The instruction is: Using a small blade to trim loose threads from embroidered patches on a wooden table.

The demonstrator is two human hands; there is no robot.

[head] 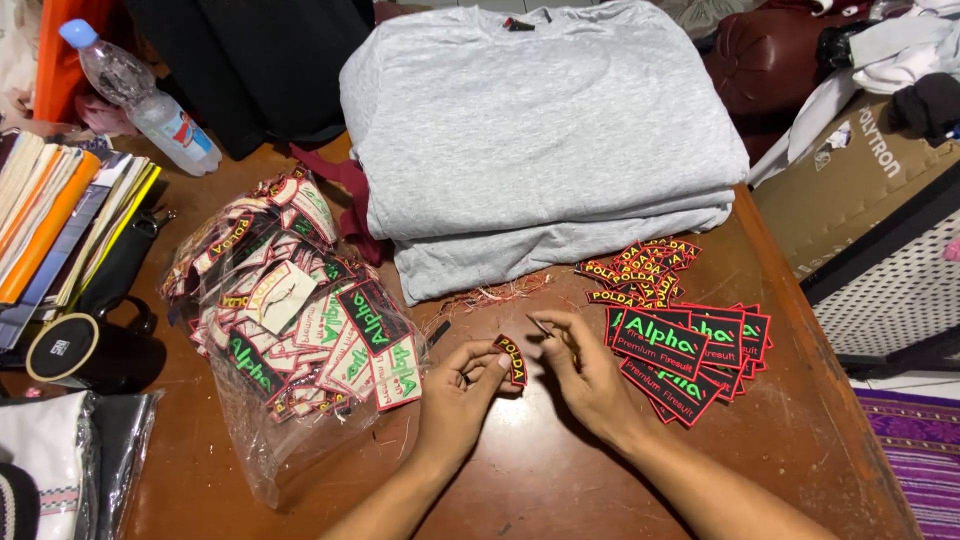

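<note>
Head view, looking down on a brown wooden table (520,470). Left hand (455,395) near the middle of the table, fingers closed in a pinch on a small curved embroidered patch (512,360), black with a red border, held just above the tabletop. Right hand (590,375) just beside it, thumb and forefinger pinched on something thin and dark (540,325), too small to tell what; tip close to the patch, touching or not cannot be told.

Right of the hands, a fanned stack of rectangular black patches (690,355) with red edges and green lettering, lying flat. Above that, a smaller heap of curved patches (645,268) like the held one, touching the rectangular stack. Loose red thread scraps (490,295) on the table between the hands and a folded pile of grey T-shirts (540,130) at the far edge.

Left of the hands, a clear plastic bag (290,320) stuffed with mixed patches, some face up, some showing pale backs. Farther left, a stack of books (60,220), a black mug (75,350) and a plastic water bottle (140,95) lying tilted with a blue cap. At right, off the table, a cardboard box (850,180).
</note>
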